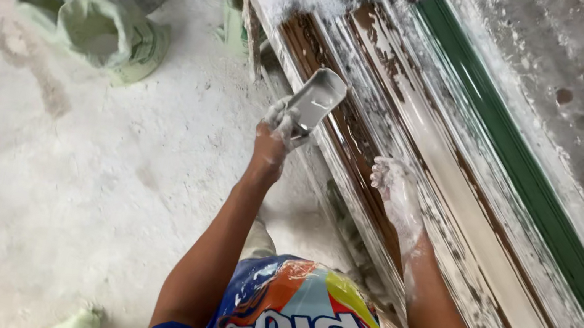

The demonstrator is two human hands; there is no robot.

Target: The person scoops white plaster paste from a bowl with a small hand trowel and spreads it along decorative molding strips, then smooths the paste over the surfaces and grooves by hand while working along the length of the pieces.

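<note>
Left hand [278, 129] gripping metal scraper [315, 99]

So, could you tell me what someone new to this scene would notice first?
Probably the long brown mould running diagonally across the bench, smeared with white plaster, with a green strip beside it on the right. The left hand holds a flat metal scraper at the mould's near edge, and the plaster-coated right hand rests on the mould. On the dusty floor at upper left sits an open pale green sack.

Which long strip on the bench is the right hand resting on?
The right hand rests on the brown plaster-smeared strip at the bench's near edge, not the cream strip or green strip farther across.
</note>
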